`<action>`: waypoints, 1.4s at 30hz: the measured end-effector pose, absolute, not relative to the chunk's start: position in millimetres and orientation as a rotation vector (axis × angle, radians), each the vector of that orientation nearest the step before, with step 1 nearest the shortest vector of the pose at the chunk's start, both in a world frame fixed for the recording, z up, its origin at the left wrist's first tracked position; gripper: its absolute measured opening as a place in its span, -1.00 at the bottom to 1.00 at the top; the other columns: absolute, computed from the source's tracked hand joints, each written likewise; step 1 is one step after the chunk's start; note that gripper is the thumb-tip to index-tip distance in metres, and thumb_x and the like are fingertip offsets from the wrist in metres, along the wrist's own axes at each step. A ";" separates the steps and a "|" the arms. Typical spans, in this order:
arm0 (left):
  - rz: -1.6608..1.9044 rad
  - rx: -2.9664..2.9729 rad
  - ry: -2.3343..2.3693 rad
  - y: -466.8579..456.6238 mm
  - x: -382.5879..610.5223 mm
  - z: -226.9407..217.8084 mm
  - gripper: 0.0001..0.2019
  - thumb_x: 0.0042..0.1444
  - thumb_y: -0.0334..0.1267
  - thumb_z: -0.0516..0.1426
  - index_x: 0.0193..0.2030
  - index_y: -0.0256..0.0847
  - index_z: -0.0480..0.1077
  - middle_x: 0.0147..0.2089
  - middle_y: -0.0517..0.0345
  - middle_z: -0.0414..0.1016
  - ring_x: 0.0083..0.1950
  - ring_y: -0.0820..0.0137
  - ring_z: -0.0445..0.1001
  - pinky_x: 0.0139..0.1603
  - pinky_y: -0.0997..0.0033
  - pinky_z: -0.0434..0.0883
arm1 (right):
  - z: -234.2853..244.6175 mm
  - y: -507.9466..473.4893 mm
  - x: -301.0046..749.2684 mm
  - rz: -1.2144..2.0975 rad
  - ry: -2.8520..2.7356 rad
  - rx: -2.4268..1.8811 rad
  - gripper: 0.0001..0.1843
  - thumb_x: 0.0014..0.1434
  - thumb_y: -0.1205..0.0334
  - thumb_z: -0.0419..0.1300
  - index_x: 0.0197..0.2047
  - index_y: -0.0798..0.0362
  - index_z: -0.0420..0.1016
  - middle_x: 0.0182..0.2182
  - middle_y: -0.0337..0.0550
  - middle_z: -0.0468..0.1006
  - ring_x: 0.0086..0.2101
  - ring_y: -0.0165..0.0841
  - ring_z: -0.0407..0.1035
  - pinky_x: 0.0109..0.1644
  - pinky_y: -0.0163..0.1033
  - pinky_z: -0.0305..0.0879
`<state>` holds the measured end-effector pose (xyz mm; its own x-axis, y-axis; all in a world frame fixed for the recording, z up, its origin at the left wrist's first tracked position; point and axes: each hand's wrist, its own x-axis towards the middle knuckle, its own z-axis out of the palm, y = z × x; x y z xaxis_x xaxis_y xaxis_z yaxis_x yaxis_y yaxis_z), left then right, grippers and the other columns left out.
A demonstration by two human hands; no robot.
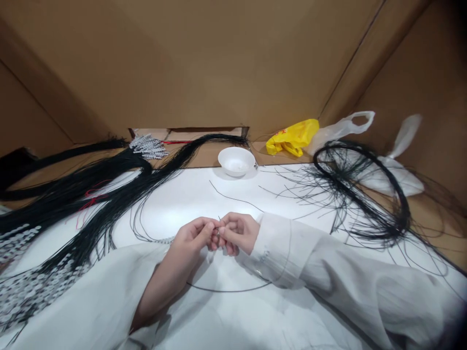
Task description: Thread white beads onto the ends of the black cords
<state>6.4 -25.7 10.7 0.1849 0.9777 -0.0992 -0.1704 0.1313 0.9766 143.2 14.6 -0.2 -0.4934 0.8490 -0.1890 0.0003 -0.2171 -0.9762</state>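
Observation:
My left hand [195, 234] and my right hand [239, 232] meet over the white table, fingertips pinched close together. Between them is a thin black cord [229, 291], which hangs below in a wide curve; a short end pokes up above the fingertips. Something small and pale shows at the pinch, too small to make out. Both hands are closed, and the fingers hide most of what they grip. Beyond them lies a loose piece of black cord [237, 198], with a white bowl [237, 163] farther back.
Long bundles of black cord [146, 187] with white pieces [47, 291] at their ends spread on the left, with red string [89, 199] among them. A coil of black cord [399, 194] lies right. Behind are a yellow bag [294, 138], clear plastic bags [401, 177] and cardboard walls [189, 63].

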 end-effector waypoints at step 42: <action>0.994 2.202 1.884 -78.3 -23.8 105.5 -0.88 0.20 -0.27 -0.09 -0.37 -0.14 0.12 -0.43 0.22 0.22 -0.44 0.43 0.21 -0.42 0.47 0.19 | 67.2 -1.1 167.8 1.866 -1.903 -0.728 -0.58 0.09 -0.12 0.03 -0.39 0.13 0.29 -0.71 -0.29 0.28 -0.73 -0.57 0.01 -0.70 -0.41 -0.10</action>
<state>-23.8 -78.3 105.5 0.0344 0.9078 0.4180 0.8575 -0.2416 0.4541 167.8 -1.1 67.2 -0.7952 0.5998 -0.0888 0.1004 -0.0141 -0.9948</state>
